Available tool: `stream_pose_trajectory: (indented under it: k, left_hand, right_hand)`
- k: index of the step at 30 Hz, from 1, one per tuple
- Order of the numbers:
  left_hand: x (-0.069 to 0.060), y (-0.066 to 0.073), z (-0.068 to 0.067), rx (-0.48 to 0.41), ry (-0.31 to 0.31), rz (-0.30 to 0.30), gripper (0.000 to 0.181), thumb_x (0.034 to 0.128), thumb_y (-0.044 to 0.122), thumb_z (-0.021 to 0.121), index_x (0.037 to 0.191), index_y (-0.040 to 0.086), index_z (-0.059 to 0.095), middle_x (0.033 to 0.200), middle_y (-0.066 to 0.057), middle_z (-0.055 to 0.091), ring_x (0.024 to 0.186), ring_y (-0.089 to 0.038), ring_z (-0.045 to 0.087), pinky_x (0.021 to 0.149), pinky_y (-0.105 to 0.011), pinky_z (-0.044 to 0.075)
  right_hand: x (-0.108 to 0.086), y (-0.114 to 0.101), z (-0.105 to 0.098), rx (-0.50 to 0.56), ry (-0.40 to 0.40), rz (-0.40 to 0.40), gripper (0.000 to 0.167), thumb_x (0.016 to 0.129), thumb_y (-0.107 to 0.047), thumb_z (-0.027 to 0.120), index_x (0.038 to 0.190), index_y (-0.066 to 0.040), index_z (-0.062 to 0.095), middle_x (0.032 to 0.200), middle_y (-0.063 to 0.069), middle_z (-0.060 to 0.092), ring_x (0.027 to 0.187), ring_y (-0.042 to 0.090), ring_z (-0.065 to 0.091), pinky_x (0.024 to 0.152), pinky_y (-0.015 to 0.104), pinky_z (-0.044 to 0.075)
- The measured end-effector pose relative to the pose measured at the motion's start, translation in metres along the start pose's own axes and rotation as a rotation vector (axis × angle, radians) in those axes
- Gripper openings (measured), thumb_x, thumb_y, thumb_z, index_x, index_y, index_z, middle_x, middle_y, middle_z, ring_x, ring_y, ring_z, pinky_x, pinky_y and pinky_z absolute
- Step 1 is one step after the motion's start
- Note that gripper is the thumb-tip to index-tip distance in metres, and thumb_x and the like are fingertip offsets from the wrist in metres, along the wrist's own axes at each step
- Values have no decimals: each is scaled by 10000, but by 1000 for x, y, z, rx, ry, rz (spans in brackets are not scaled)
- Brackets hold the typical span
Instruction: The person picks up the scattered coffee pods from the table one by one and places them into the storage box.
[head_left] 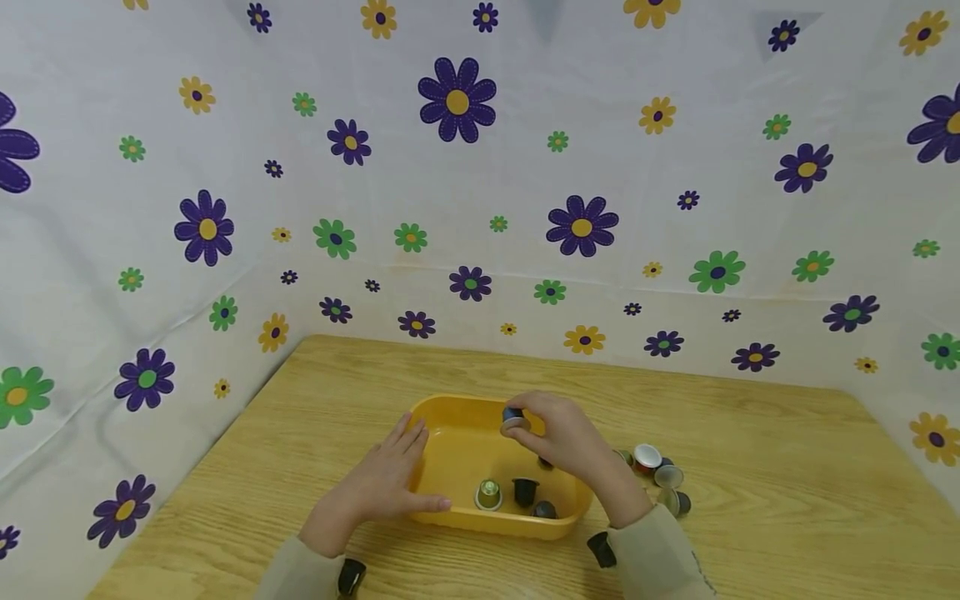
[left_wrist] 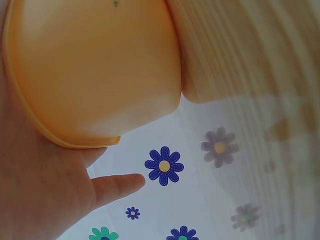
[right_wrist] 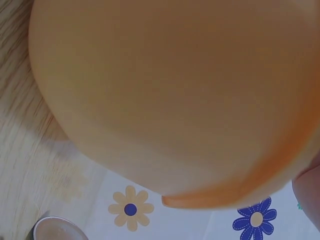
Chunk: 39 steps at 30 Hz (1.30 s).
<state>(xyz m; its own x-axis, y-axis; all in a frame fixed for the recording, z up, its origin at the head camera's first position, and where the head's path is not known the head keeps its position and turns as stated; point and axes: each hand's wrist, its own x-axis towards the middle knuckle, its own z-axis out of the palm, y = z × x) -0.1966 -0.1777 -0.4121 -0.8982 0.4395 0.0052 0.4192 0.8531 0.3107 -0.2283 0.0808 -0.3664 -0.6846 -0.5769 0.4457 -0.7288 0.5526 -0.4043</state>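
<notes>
My right hand point(head_left: 566, 437) pinches a blue coffee capsule point(head_left: 513, 414) between thumb and fingers, above the right part of a yellow plastic tub point(head_left: 457, 446). At the tub's left end, my left hand point(head_left: 375, 483) rests on the rim with fingers extended and thumb along the near edge. Inside the tub lie a green-gold capsule point(head_left: 489, 493), a black capsule point(head_left: 525, 491) and a dark grey capsule point(head_left: 544, 510). Another dark capsule is partly hidden below my right hand. Both wrist views are mostly filled by the tub's outer wall point(left_wrist: 95, 70).
Several capsules, one with a white lid point(head_left: 647, 457), cluster on the wooden table point(head_left: 787, 492) right of the tub. Single black capsules lie beside the right sleeve point(head_left: 602, 550) and left sleeve point(head_left: 300, 575). A flower-patterned sheet point(head_left: 517, 175) hangs behind the table.
</notes>
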Motion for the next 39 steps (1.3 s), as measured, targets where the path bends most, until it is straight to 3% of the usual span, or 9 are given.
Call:
stream_pose_trajectory:
  k: [9,19,39]
  left_hand:
    - [-1,1,-1,-7,-6,-5,1017,719,646,545,1376,-53,209,1440,-191,130,1321,-309,-8,941,-591,219]
    - [-1,1,-1,-5,-14,1,1053,704,702,494,1374,-59,208,1437,-198,136,1320,-310,-16,939,-594,220]
    - [0,2,0,10,-3,-3,1032,713,665,533,1364,-74,223,1431,-207,149,1318,-322,1,946,-578,226]
  right_hand:
    - [-1,0,0,-56,-7,16,308,798,-151,664,1075,-30,607,1066,83,609,983,211,565,815,347,455]
    - [-6,-1,-3,-92,-17,22,301,799,-163,663,1072,-44,614,1064,77,613,986,205,565,819,338,454]
    - [-33,8,-26,-177,-11,38,301,789,-168,674,1062,-55,616,1065,77,614,986,222,567,819,366,454]
